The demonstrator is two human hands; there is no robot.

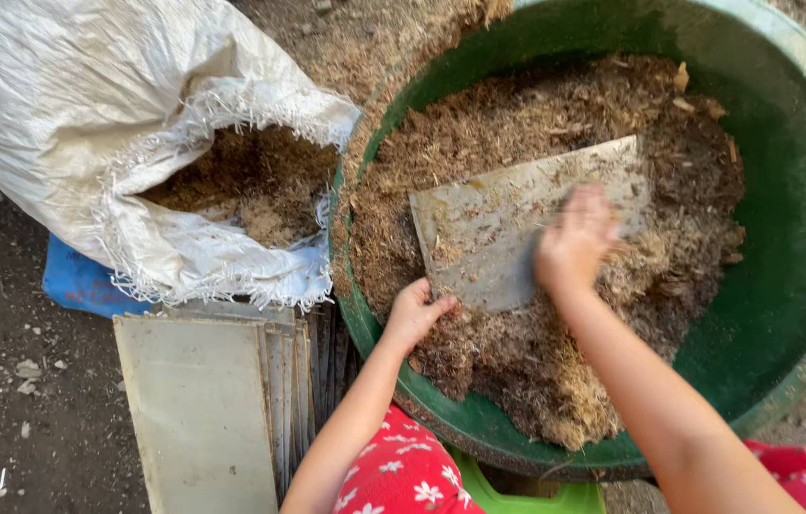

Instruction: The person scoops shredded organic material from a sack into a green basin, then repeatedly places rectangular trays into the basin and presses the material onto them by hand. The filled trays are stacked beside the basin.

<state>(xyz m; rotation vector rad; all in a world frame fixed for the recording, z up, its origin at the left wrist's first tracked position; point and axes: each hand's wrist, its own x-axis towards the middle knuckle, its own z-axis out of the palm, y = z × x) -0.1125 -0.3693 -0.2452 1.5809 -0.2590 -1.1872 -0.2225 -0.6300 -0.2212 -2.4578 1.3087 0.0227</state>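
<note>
A matt, scuffed green plastic tub (pixel 803 238) is holding coarse, fibrous brown husk (pixel 536 371) and a dull, smeared flat metal-looking sheet (pixel 488 228), while a woven white plastic sack (pixel 89 105) with frayed edges is lying beside rough, dusty flat panels (pixel 198 409).

left hand (pixel 414 312) gripping flat panel (pixel 507 224), right hand (pixel 574 240) rubbing it, green tub (pixel 793 219) of sawdust

Bare dirt ground (pixel 3 400) strewn with small stones, in soft daylight
</note>
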